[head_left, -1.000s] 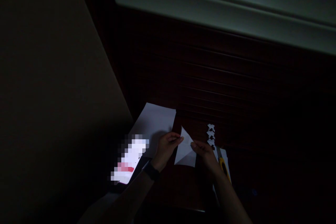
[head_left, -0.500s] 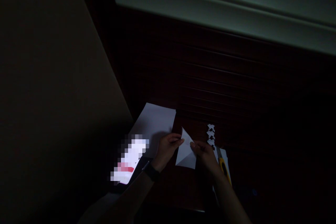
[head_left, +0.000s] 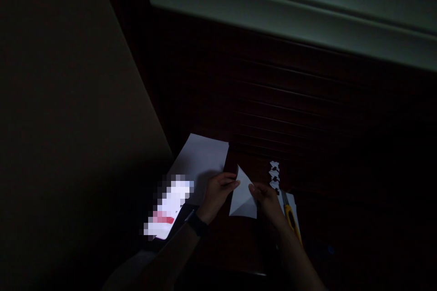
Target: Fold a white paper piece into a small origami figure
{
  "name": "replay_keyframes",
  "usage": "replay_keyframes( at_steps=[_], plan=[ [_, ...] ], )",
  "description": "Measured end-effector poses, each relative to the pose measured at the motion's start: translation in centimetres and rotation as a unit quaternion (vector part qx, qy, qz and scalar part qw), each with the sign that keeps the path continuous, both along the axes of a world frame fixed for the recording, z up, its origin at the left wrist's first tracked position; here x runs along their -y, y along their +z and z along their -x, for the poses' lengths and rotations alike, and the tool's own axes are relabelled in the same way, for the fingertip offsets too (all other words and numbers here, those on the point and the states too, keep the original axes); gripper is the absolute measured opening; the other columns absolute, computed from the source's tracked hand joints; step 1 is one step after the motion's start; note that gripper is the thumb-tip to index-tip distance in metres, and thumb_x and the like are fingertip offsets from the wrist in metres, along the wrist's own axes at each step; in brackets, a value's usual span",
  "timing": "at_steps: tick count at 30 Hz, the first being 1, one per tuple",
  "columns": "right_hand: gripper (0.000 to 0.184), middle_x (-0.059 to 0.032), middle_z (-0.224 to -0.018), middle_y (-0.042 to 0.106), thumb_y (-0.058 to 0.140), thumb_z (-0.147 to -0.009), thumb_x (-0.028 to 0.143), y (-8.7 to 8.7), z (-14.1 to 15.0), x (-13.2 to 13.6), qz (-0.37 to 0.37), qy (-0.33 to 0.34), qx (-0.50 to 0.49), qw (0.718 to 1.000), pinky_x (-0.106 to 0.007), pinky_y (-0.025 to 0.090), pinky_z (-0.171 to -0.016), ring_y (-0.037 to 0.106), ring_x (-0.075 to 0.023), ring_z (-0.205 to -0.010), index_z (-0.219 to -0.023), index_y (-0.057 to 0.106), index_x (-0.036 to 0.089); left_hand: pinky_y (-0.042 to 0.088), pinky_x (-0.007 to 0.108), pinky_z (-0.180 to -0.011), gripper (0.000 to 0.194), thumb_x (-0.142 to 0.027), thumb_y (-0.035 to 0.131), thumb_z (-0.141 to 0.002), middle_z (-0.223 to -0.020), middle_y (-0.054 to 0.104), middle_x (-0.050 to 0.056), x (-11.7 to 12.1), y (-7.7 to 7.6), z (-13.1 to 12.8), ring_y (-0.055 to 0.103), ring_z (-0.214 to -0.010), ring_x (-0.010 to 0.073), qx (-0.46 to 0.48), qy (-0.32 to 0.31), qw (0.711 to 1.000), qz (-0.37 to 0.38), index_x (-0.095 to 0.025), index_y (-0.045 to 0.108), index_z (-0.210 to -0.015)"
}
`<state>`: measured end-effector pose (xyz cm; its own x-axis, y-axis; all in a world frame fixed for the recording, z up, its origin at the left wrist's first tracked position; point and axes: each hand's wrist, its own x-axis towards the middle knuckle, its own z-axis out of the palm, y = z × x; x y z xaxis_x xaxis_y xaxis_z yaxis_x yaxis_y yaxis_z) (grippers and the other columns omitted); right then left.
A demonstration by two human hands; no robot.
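A piece of white paper [head_left: 244, 202] is held up between my two hands over the dark tabletop, its upper end narrowing to a point and a crease showing across it. My left hand [head_left: 218, 191], with a dark watch [head_left: 197, 223] on the wrist, pinches the paper's left edge between thumb and fingers. On the opposite edge, my right hand [head_left: 269, 200] grips it with the thumb in front. The fingers behind the paper are partly hidden.
Left of my hands lie white sheets [head_left: 208, 154] and a lit screen [head_left: 170, 204], partly blurred out. On the right are small folded paper pieces [head_left: 274, 175] in a row and a yellow-handled cutter [head_left: 292, 223] on white paper. A pale wall [head_left: 85, 100] bounds the left side.
The paper has shifted slightly to the right and its lower edge has turned a little. Both hands keep their grip in nearly the same place.
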<state>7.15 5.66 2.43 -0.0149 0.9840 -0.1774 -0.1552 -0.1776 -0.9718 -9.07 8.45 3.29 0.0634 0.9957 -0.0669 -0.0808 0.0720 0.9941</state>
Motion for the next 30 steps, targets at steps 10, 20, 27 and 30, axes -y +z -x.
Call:
replay_keyframes(
  at_steps=[10, 20, 27, 30],
  plan=[
    [0.029, -0.0031, -0.073, 0.065, 0.06, -0.074, 0.04, -0.5, 1.1, 0.4, -0.016, -0.023, -0.011, 1.0, -0.026, 0.042, -0.058, 0.057, -0.0161, -0.063, -0.092, 0.062, 0.018, 0.049, 0.027, -0.071, 0.04, -0.033, 0.065, -0.068, -0.095, 0.067, 0.011, 0.7, 0.3, -0.5, 0.063, -0.086, 0.0209, 0.054, 0.017, 0.998, 0.03, -0.012, 0.061, -0.102],
    [0.024, -0.0016, -0.069, 0.064, 0.062, -0.072, 0.037, -0.2, 2.4, 0.8, -0.018, -0.001, -0.046, 0.999, -0.025, 0.043, -0.057, 0.056, -0.0146, -0.059, -0.087, 0.059, 0.018, 0.05, 0.03, -0.076, 0.036, -0.033, 0.06, -0.072, -0.103, 0.066, 0.006, 0.2, -0.1, -0.3, 0.061, -0.091, 0.0225, -0.018, 0.011, 1.0, -0.022, -0.018, 0.062, -0.105],
    [0.03, -0.0039, -0.067, 0.066, 0.065, -0.067, 0.042, 0.1, 1.3, 0.0, -0.013, -0.06, -0.017, 0.998, -0.027, 0.043, -0.055, 0.059, -0.017, -0.059, -0.083, 0.065, 0.017, 0.048, 0.031, -0.079, 0.027, -0.03, 0.059, -0.074, -0.097, 0.067, 0.005, 0.9, 0.5, -0.5, 0.063, -0.088, 0.022, -0.093, -0.037, 0.993, -0.068, -0.018, 0.067, -0.096],
    [0.03, -0.0042, -0.065, 0.066, 0.067, -0.064, 0.043, -0.2, 0.7, -0.3, -0.01, -0.092, 0.007, 0.996, -0.028, 0.043, -0.054, 0.059, -0.0178, -0.058, -0.077, 0.067, 0.016, 0.048, 0.031, -0.079, 0.026, -0.031, 0.056, -0.076, -0.098, 0.067, 0.005, 1.1, 0.5, -0.6, 0.063, -0.088, 0.0214, -0.095, -0.063, 0.99, -0.084, -0.019, 0.066, -0.097]
  ],
)
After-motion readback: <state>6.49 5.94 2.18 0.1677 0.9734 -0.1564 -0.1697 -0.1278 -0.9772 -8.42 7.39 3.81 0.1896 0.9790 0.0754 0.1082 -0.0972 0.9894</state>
